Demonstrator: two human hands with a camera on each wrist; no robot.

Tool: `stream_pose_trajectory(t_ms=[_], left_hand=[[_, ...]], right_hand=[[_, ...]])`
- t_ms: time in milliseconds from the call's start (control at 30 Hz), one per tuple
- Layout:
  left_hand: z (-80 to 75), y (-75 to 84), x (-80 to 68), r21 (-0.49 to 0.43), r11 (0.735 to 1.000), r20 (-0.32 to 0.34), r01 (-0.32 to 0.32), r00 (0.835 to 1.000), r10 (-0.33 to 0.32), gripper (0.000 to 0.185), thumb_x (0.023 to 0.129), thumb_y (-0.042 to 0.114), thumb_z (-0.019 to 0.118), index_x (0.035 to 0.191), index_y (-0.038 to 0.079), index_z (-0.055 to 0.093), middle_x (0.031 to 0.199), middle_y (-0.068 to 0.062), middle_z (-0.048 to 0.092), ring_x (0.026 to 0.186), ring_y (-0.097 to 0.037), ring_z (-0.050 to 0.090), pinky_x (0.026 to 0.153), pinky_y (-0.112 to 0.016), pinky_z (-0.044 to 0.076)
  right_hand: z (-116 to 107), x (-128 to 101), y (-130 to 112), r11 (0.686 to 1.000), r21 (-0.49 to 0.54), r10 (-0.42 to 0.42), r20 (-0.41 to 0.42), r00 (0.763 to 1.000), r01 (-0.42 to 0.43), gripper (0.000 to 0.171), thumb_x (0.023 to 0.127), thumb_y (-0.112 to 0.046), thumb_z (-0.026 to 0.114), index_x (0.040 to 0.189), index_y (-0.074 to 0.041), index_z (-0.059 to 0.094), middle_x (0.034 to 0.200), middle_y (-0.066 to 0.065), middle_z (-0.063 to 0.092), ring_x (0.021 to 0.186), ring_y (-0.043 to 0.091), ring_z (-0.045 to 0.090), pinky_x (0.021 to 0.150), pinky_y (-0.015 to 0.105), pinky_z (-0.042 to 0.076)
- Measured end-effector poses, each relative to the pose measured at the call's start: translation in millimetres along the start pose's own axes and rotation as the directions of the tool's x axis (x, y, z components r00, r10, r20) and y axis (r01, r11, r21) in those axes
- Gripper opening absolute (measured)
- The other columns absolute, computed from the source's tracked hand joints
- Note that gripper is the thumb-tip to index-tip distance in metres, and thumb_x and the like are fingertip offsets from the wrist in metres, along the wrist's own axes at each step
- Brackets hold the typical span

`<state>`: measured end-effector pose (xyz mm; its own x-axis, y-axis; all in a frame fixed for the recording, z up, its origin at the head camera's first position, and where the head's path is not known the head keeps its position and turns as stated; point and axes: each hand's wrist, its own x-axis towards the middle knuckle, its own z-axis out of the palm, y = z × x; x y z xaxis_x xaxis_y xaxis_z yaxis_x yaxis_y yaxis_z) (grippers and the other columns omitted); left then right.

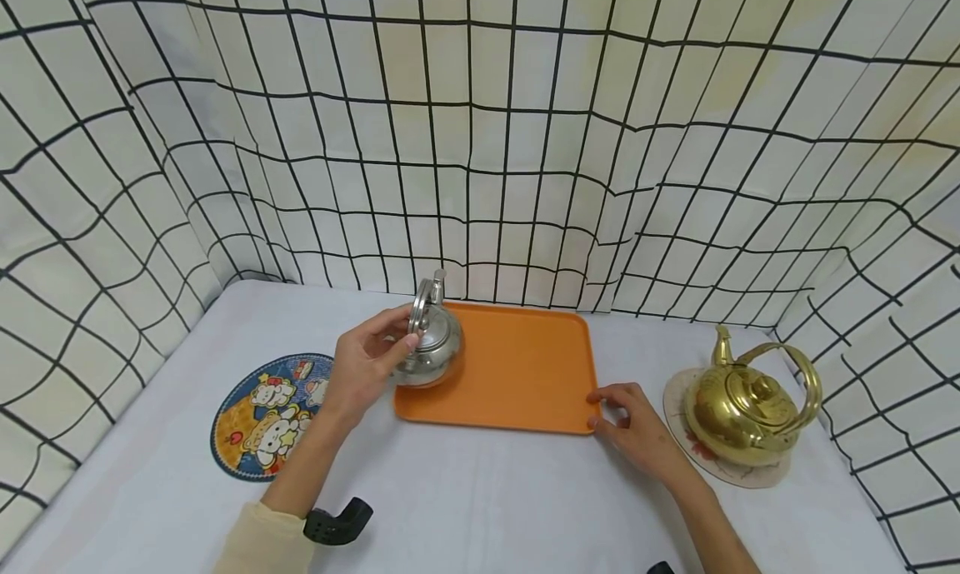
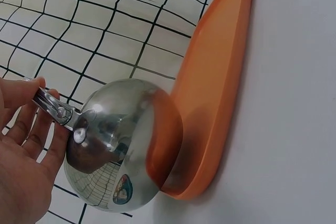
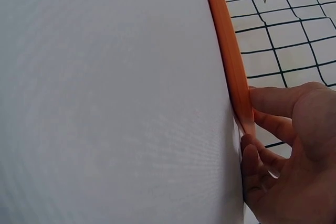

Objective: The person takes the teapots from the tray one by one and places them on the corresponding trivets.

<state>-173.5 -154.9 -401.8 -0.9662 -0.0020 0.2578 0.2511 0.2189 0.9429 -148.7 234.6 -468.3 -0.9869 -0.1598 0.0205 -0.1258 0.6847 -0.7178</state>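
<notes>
Silver kettle (image 1: 431,349): at the orange tray's (image 1: 517,374) 9 o'clock edge, handle gripped by left hand (image 1: 367,361) fingers. Right hand (image 1: 633,424): fingers curled on tray's 4 o'clock corner. Brass kettle (image 1: 750,407): 3 o'clock, on counter (image 1: 480,499).

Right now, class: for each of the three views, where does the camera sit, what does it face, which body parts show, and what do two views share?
Head: worn high, looking down at the orange tray; both hands and forearms show.
Left wrist: beside the left hand, facing the silver kettle; palm and fingers show.
Right wrist: beside the right hand, facing the tray's edge; fingers show.
Shared: both wrist views show the tray.
</notes>
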Motion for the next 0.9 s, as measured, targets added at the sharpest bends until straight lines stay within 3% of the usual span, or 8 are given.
stream_pose_trajectory(t_ms=[333,900], left_hand=[[-9.5,3.2,-2.0,-0.01,1.0,-0.022,0.004,1.0,-0.004,0.041,0.098,0.007,0.07,0.139,0.006,0.066,0.109,0.01,0.067,0.104,-0.006,0.062,0.096,-0.011,0.052],[-33.1,1.6,-5.8,-0.011,1.0,-0.041,0.001,0.999,-0.001,0.042,0.101,0.01,0.068,0.142,0.002,0.062,0.104,0.02,0.068,0.104,0.002,0.065,0.095,-0.009,0.052]], right_hand=[[-2,-1,-2,1.0,0.004,0.013,0.014,1.0,-0.013,0.027,0.093,-0.016,0.079,0.119,-0.011,0.072,0.129,0.015,0.058,0.118,0.029,0.056,0.084,0.021,0.05],[-5,1,-7,0.999,-0.016,0.038,0.048,0.998,-0.038,0.028,0.094,-0.018,0.079,0.119,-0.011,0.072,0.131,0.015,0.057,0.123,0.031,0.057,0.091,0.03,0.052]])
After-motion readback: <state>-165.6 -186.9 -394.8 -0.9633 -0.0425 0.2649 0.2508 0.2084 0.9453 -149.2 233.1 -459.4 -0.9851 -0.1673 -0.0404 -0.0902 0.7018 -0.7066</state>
